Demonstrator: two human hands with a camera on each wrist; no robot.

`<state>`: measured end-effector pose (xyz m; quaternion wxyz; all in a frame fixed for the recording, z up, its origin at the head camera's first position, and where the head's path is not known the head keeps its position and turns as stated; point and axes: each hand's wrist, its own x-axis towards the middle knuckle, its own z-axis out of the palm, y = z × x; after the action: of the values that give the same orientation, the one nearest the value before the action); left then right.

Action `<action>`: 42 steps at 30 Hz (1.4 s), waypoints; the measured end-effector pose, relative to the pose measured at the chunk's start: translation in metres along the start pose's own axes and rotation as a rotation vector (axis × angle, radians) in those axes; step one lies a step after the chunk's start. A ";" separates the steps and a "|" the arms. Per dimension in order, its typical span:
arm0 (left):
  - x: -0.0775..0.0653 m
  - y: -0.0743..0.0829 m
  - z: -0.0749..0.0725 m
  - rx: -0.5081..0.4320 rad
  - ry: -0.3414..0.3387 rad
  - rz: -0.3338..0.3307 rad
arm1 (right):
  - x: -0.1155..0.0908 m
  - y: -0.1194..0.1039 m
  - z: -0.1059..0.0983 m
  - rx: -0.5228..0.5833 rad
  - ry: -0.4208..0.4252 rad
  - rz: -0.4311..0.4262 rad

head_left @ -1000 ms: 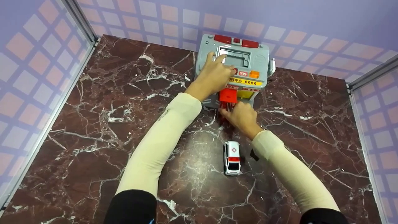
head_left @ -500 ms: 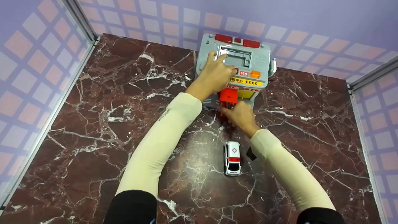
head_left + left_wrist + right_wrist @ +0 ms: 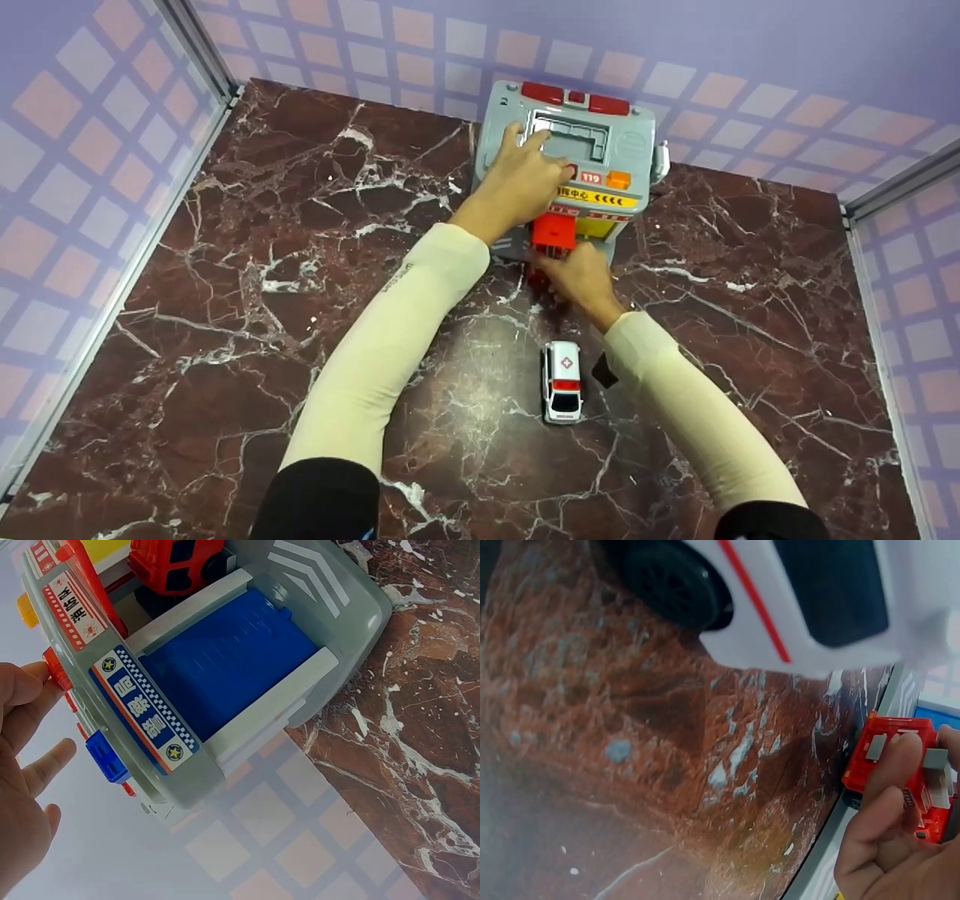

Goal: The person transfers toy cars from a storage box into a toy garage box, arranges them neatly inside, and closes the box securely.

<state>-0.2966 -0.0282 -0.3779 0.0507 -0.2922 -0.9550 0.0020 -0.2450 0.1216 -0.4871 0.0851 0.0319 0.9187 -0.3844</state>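
Note:
A grey toy rescue station (image 3: 634, 146) stands at the back wall. My left hand (image 3: 521, 180) lies over its top left, fingers spread; in the left wrist view a finger touches a red button (image 3: 57, 669). Below, a red door (image 3: 555, 229) is raised at the front. At that opening my right hand (image 3: 585, 277) grips a red toy fire truck (image 3: 885, 754), seen partly behind the fingers in the right wrist view. A white toy ambulance (image 3: 564, 382) with a red cross sits apart on the marbled surface, nearer me.
Beside the fire truck's opening, the station has a blue door (image 3: 232, 660) that is down. An orange button (image 3: 618, 180) sits on the top right. Tiled purple walls (image 3: 420, 45) bound the marbled floor (image 3: 300, 337) at the back and sides.
My right hand has shifted slightly left at the opening, with the fire truck in its grip. The left hand keeps its place on the station, and the ambulance has not moved.

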 end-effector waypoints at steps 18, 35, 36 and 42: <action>0.001 0.001 0.001 -0.001 -0.002 -0.014 | 0.001 -0.006 -0.002 0.042 0.080 -0.049; 0.000 0.002 0.000 0.018 0.008 -0.005 | 0.001 -0.003 -0.005 0.024 0.080 -0.106; 0.000 0.002 0.000 0.017 0.010 -0.005 | 0.001 -0.004 -0.005 0.025 0.075 -0.110; -0.001 0.003 0.000 0.014 0.012 -0.008 | 0.001 -0.003 -0.006 0.006 0.062 -0.119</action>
<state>-0.2947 -0.0263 -0.3782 0.0585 -0.2880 -0.9558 0.0066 -0.2476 0.1237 -0.4806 0.0335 -0.0105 0.9200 -0.3903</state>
